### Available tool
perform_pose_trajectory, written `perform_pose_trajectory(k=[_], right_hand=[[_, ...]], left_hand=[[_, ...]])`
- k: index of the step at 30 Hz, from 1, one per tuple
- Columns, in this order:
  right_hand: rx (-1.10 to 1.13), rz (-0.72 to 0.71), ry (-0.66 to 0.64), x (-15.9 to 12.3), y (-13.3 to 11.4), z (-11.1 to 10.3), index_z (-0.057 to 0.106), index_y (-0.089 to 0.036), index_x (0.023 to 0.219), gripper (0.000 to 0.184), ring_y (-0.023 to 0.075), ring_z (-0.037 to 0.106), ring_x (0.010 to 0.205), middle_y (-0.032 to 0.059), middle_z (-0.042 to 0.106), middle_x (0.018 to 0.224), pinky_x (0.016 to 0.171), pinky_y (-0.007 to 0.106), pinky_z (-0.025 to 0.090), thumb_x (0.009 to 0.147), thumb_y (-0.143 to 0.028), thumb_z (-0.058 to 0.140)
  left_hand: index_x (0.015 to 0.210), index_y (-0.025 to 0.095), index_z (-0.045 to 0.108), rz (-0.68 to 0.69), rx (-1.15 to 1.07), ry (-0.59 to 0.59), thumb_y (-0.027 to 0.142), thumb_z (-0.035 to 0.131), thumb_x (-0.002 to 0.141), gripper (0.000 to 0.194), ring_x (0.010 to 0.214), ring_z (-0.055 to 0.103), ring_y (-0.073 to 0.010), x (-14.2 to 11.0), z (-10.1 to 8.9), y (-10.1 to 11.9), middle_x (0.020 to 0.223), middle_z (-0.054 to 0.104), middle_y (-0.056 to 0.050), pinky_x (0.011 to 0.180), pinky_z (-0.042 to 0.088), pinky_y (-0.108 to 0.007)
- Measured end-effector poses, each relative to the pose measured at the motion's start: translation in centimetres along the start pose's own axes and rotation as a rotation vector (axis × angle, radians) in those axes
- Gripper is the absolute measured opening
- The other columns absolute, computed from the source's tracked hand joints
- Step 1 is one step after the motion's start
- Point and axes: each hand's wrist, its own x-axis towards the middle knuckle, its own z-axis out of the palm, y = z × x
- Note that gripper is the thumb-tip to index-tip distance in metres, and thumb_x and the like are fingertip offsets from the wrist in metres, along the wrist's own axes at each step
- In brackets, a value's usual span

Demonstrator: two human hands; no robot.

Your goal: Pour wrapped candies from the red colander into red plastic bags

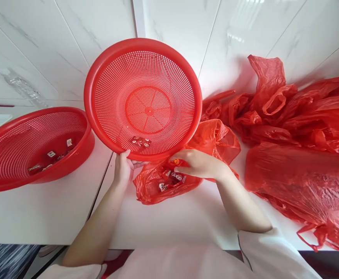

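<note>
My left hand grips the near rim of a round red plastic basket, which is perforated and tilted toward me. A few small wrapped packets lie low inside it. Below the rim, a red plastic bag sits open on the table, with dark red printed packets in it. My right hand reaches over the bag's mouth with bent fingers. Something small and orange shows at the fingertips; whether it is a packet or part of the bag's contents is unclear.
To the left stands a second red basket with several small packets inside. Red plastic bags pile up on the right, with another crumpled bag behind my right hand. A clear plastic bottle is by the tiled wall.
</note>
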Motion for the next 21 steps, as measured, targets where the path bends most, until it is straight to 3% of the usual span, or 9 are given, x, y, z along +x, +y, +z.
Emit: perform_pose_trajectory(k=[3,5,7,10,13,17,21], right_hand=[[0.067,-0.076,0.164,0.3,-1.4,-0.2,0.065,-0.021,0.107,0.022,0.0162,0.066,0.088,0.0037,0.070,0.100,0.082,0.031,0.053,0.095,-0.026,0.047],[0.020,-0.093,0.307,0.8,-1.9,0.2,0.062,-0.018,0.112,0.026,0.0180,0.064,0.099,0.0070,0.067,0.109,0.091,0.034,0.051,0.097,-0.031,0.046],[-0.063,-0.066,0.371,1.6,-1.7,1.1,0.055,-0.016,0.126,0.038,0.0237,0.054,0.120,0.0124,0.058,0.129,0.103,0.041,0.044,0.096,-0.038,0.048],[-0.092,0.002,0.279,2.5,-0.8,2.6,0.034,-0.018,0.147,0.067,0.0311,0.035,0.138,0.0162,0.036,0.150,0.110,0.052,0.035,0.091,-0.051,0.052],[-0.038,-0.009,0.137,2.7,-0.1,3.3,0.029,-0.020,0.149,0.079,0.0314,0.039,0.136,0.0165,0.037,0.149,0.108,0.051,0.038,0.085,-0.053,0.060],[0.145,-0.064,0.119,2.5,0.0,2.7,0.053,-0.020,0.132,0.051,0.0221,0.062,0.108,0.0101,0.063,0.120,0.095,0.039,0.050,0.085,-0.032,0.065],[0.556,0.021,0.149,2.3,0.5,1.7,0.065,-0.017,0.110,0.026,0.0180,0.067,0.092,0.0049,0.070,0.100,0.087,0.035,0.053,0.088,-0.031,0.059]], left_hand=[[0.117,0.019,0.054,-0.001,0.001,-0.069,0.035,0.052,0.085,0.035,0.085,0.071,-0.0251,-0.8,0.7,0.0,0.112,0.067,-0.010,0.065,0.062,-0.038],[0.125,0.024,0.049,-0.017,0.015,-0.132,0.035,0.054,0.086,0.041,0.092,0.070,-0.0247,-1.7,1.3,0.0,0.122,0.063,-0.008,0.069,0.063,-0.039],[0.128,0.026,0.046,-0.049,0.032,-0.193,0.036,0.056,0.086,0.045,0.097,0.069,-0.0249,-2.6,2.0,-0.1,0.127,0.060,-0.008,0.072,0.063,-0.039],[0.127,0.024,0.047,-0.103,0.072,-0.259,0.039,0.056,0.087,0.043,0.101,0.067,-0.0267,-3.7,2.6,-0.6,0.127,0.060,-0.009,0.072,0.063,-0.040],[0.125,0.022,0.049,-0.126,0.083,-0.284,0.038,0.056,0.087,0.042,0.100,0.067,-0.0276,-4.0,2.6,-0.8,0.126,0.061,-0.010,0.073,0.063,-0.042],[0.126,0.023,0.048,-0.114,0.032,-0.254,0.036,0.056,0.086,0.043,0.095,0.069,-0.0271,-3.0,2.1,-0.6,0.124,0.062,-0.009,0.071,0.063,-0.043],[0.125,0.024,0.046,-0.069,0.014,-0.166,0.034,0.057,0.084,0.044,0.091,0.070,-0.0260,-1.5,1.3,-0.1,0.122,0.063,-0.009,0.068,0.063,-0.042]])
